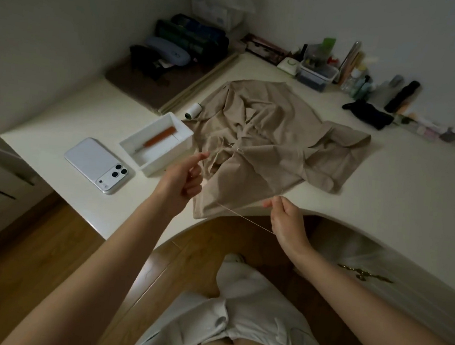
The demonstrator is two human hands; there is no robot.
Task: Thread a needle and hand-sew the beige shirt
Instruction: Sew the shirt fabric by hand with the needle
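Because the work needs a flat, roomy surface, the white table (386, 182) carries everything, and the beige shirt (274, 138) lies crumpled across its middle with one corner hanging over the curved near edge, close to the person. To the shirt's left sits a white tray (166, 161) holding an orange-handled tool (159, 135), probably parked there so it cannot roll. A phone (93, 163) lies face down beside the tray, out of the way. Both forearms reach in over the lap. The left hand (184, 180) is raised just in front of the shirt's bunched folds, its lower fingers curled into the palm and its thumb and forefinger tips closed together, apparently pinching the thread, though the strand there is too fine to be sure. The right hand (286, 217) hovers near the table edge, its fingers likewise drawn in tight around a pinch. A spool (192, 111) stands at the shirt's far left corner, touching the cloth, within easy reach. The thread (244, 215) shows as a pale line running to the right hand, seemingly held taut between the two hands. From the right pinch a thin sliver sticks up, most likely the needle (282, 192).
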